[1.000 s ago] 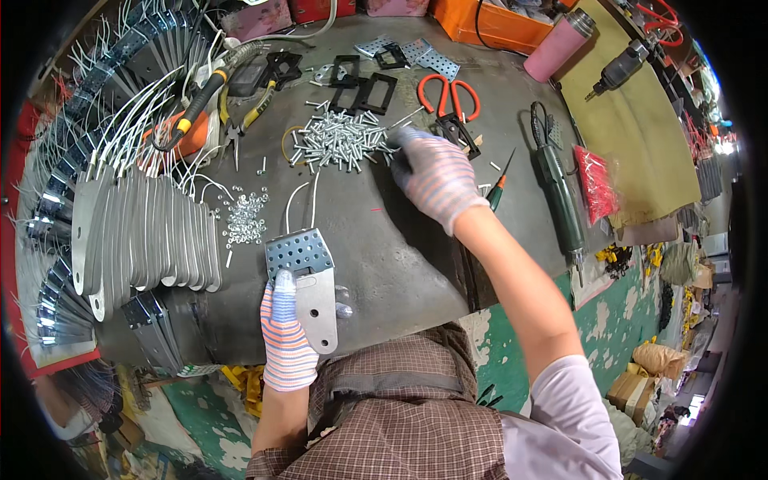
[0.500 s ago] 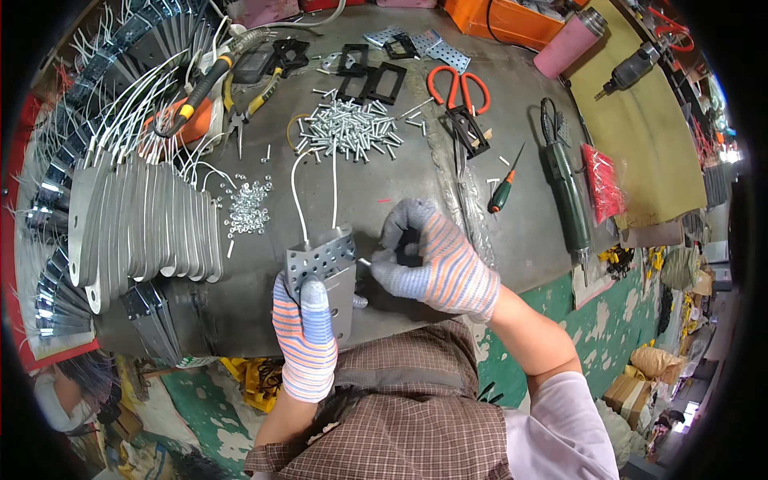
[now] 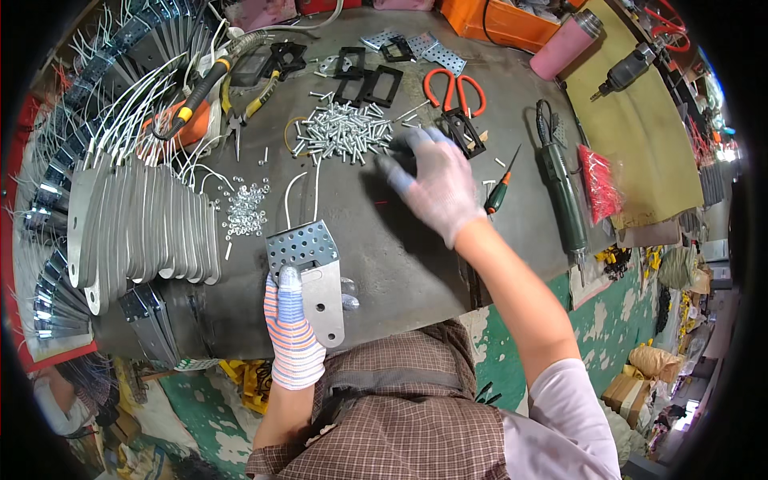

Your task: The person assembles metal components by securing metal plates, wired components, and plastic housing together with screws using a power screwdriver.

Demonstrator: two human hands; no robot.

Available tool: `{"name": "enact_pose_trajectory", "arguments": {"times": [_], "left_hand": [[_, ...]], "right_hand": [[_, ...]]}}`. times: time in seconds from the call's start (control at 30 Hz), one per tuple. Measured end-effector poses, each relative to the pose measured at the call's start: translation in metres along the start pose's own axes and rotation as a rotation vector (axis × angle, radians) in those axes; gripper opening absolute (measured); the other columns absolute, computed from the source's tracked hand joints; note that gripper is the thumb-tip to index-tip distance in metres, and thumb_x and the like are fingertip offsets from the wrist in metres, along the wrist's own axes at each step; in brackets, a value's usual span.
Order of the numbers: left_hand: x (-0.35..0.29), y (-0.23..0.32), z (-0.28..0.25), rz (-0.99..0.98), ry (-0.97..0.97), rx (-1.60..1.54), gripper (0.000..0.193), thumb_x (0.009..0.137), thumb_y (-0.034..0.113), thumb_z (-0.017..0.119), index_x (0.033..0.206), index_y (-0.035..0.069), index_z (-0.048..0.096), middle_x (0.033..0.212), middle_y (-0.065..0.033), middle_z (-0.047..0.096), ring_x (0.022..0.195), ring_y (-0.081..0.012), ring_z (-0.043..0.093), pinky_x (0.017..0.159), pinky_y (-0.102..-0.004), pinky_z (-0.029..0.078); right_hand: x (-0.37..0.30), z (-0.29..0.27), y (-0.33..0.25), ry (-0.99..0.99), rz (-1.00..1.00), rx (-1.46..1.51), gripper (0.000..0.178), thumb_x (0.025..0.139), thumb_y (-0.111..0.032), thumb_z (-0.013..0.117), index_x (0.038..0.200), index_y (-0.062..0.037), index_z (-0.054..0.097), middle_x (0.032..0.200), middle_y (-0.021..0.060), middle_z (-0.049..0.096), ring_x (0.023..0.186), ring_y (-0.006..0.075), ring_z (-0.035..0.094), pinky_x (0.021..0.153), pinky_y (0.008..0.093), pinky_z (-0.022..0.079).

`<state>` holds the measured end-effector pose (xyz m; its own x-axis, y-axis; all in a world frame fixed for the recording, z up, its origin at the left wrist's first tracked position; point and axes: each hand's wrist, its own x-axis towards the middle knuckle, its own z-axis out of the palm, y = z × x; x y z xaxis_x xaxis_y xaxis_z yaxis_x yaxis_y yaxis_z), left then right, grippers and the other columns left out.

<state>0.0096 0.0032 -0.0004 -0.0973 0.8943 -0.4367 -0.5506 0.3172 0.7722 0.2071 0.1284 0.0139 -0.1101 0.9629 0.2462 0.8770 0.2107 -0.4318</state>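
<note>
Gripped in my left hand [image 3: 294,324] is a flat grey metal plate [image 3: 322,302] with a perforated metal bracket [image 3: 302,246] at its upper end. Two white wires [image 3: 315,192] rise from the bracket. My gloved thumb presses the front, while other fingertips show past the plate's right edge. Over the bench, my right hand [image 3: 438,184] reaches forward, slightly blurred, thumb and fingers apart. It is just right of a heap of silver screws [image 3: 344,130], and nothing shows in its fingers. A small pile of nuts [image 3: 245,210] lies left of the wires.
Stacked grey plates with white wires [image 3: 148,224] fill the left side. Pliers [image 3: 237,128], black frames [image 3: 382,86] and orange-handled scissors [image 3: 454,92] lie farther back. On the right are a screwdriver [image 3: 499,190], a green power screwdriver [image 3: 566,200], a red bag [image 3: 598,184] and a pink flask [image 3: 566,45].
My right hand has left the bracket's side and moved forward toward the screws, its fingers spreading from a pinch. The plate in my left hand has shifted slightly left and tilted, facing up more.
</note>
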Motion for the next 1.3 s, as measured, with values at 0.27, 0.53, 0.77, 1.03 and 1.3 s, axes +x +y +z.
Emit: {"name": "enact_pose_trajectory", "arguments": {"times": [0.27, 0.53, 0.77, 1.03, 1.3], "left_hand": [[-0.002, 0.003, 0.01, 0.021, -0.07, 0.018, 0.03, 0.095, 0.027, 0.051, 0.112, 0.003, 0.05, 0.093, -0.0146, 0.064, 0.072, -0.0259, 0.066, 0.058, -0.0376, 0.058], [-0.004, -0.003, 0.009, 0.299, -0.155, 0.682, 0.039, 0.096, 0.024, 0.052, 0.123, -0.004, 0.05, 0.11, -0.0138, 0.062, 0.101, -0.018, 0.057, 0.088, -0.0311, 0.045], [-0.005, -0.015, 0.008, 0.773, -0.014, 1.194, 0.04, 0.086, 0.017, 0.056, 0.117, -0.008, 0.049, 0.096, -0.0226, 0.063, 0.088, -0.0398, 0.063, 0.079, -0.0443, 0.05], [-0.01, 0.004, 0.028, -0.05, -0.268, -0.03, 0.049, 0.098, 0.039, 0.046, 0.13, 0.002, 0.047, 0.119, -0.0065, 0.057, 0.109, -0.0171, 0.053, 0.094, -0.0314, 0.042], [-0.004, -0.016, 0.084, 0.174, -0.424, 0.717, 0.064, 0.094, 0.044, 0.051, 0.136, -0.002, 0.035, 0.118, -0.0238, 0.056, 0.107, -0.0329, 0.058, 0.089, -0.0384, 0.045]], "right_hand": [[-0.007, -0.01, -0.005, -0.106, -0.057, 0.117, 0.027, 0.084, -0.024, 0.061, 0.099, -0.0011, 0.061, 0.097, 0.0209, 0.062, 0.092, 0.0382, 0.06, 0.081, 0.0417, 0.048], [-0.055, -0.034, -0.062, -0.321, -0.184, 0.7, 0.018, 0.078, -0.018, 0.066, 0.089, -0.0038, 0.061, 0.081, 0.0147, 0.061, 0.076, 0.0344, 0.06, 0.069, 0.0391, 0.049], [-0.061, -0.036, -0.065, -0.372, -0.011, 0.905, 0.021, 0.079, -0.024, 0.069, 0.083, -0.0046, 0.061, 0.073, 0.0131, 0.058, 0.07, 0.0336, 0.059, 0.065, 0.0393, 0.048], [-0.085, -0.034, -0.063, -0.013, -0.329, 0.4, 0.048, 0.082, -0.035, 0.062, 0.116, -0.0023, 0.057, 0.11, 0.0201, 0.057, 0.107, 0.0385, 0.053, 0.094, 0.0484, 0.038], [-0.101, -0.025, -0.014, 0.04, -0.142, 0.609, 0.056, 0.079, -0.012, 0.064, 0.131, -0.0021, 0.046, 0.128, 0.026, 0.049, 0.118, 0.0458, 0.047, 0.104, 0.0498, 0.034]]}}
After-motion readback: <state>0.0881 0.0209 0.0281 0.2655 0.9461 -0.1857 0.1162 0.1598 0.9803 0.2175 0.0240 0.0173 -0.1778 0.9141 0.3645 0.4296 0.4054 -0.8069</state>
